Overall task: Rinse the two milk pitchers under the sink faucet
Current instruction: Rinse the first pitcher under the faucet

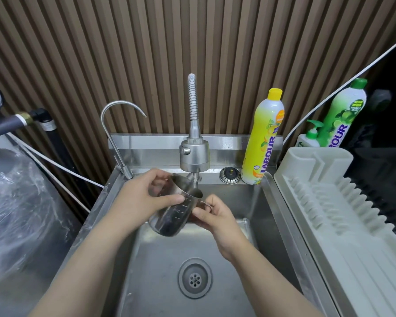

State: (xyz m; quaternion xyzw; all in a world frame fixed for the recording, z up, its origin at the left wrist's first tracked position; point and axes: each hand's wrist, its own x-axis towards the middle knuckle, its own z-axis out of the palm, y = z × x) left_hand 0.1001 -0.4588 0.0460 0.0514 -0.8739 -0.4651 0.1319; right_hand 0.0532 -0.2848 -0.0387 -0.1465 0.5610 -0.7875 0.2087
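One steel milk pitcher (173,211) is held tilted over the steel sink (256,202), its mouth up under the spray head of the faucet (194,154). Water runs from the spray head into the pitcher's mouth. My left hand (144,195) wraps the pitcher's upper body, thumb across the front. My right hand (212,213) pinches the wire handle on the pitcher's right side. Only this one pitcher is in view.
A thin gooseneck tap (117,133) stands at the sink's back left. A loose sink strainer plug (230,175) and a yellow dish soap bottle (262,143) stand on the back ledge. A white dish rack (343,213) lies to the right, with a green bottle (341,115) behind.
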